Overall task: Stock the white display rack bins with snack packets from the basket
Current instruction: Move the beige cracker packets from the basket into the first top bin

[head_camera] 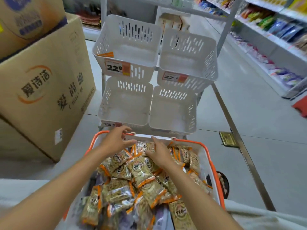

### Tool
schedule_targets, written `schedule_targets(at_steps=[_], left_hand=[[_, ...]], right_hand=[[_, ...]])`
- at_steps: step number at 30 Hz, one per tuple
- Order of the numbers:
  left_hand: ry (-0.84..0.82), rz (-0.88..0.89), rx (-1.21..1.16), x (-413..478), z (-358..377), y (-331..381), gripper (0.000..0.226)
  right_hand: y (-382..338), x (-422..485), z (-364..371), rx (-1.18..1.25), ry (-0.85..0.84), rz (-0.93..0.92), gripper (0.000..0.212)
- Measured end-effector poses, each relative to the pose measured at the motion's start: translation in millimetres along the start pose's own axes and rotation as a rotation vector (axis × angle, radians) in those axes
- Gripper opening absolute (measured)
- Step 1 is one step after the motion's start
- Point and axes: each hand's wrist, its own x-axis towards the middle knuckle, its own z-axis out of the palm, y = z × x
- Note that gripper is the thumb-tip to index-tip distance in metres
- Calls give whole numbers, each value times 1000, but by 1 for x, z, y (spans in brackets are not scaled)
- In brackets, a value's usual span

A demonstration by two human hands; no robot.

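A white basket with an orange rim (214,166) stands low in front of me, heaped with several gold-and-orange snack packets (141,173). My left hand (116,140) hovers over the basket's far edge, fingers spread and loosely bent, holding nothing. My right hand (156,151) lies flat on the packets at the far end of the heap, fingers straight. Beyond the basket stands the white display rack with bare slotted bins: lower left bin (124,103), lower right bin (173,110), upper left bin (127,47), upper right bin (187,60).
Large cardboard boxes (43,90) stand stacked at the left, close to the rack. Price tags (116,68) hang on the bins' front edges. A metal rail (235,138) runs along the floor at the right. Stocked store shelves (274,39) line the aisle's right side.
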Motion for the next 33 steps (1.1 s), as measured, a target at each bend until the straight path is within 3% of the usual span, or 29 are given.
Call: schedule_targets(at_steps=[3, 7, 10, 12, 13, 16, 18, 21, 23, 26, 30, 33], left_hand=[[25, -48, -35, -6, -3, -8, 57], [31, -55, -78, -14, -1, -11, 55], [47, -64, -164, -15, 3, -4, 51], [22, -87, -337, -11, 9, 6, 46], [-2, -114, -472, -9, 12, 11, 37], [42, -246, -766, -3, 14, 14, 17], [92, -302, -802, -1, 11, 4, 18], [102, -370, -818, -2, 10, -11, 24], [104, -398, -872, -3, 10, -18, 24], [136, -406, -934, -4, 7, -24, 19], [228, -382, -1089, -2, -1, -17, 12], [304, -339, -1023, -1, -12, -14, 12]], right_hand=[[1, 5, 2, -99, 9, 34, 68], [-5, 8, -22, -200, 15, -86, 32], [-14, -2, -43, 274, 70, -75, 30], [-30, -15, -58, 587, -32, -99, 18], [-37, -19, -62, 639, -119, -112, 21], [-37, -23, -57, 501, -246, -127, 44], [-23, -21, -43, 299, -231, -121, 51], [-10, -28, -13, -7, -293, -125, 81], [-12, -28, -1, -81, -231, -181, 63], [-24, -21, -14, 150, -105, -180, 28], [-45, -18, -54, 520, -49, -184, 23], [-57, -19, -72, 651, 10, -208, 19]])
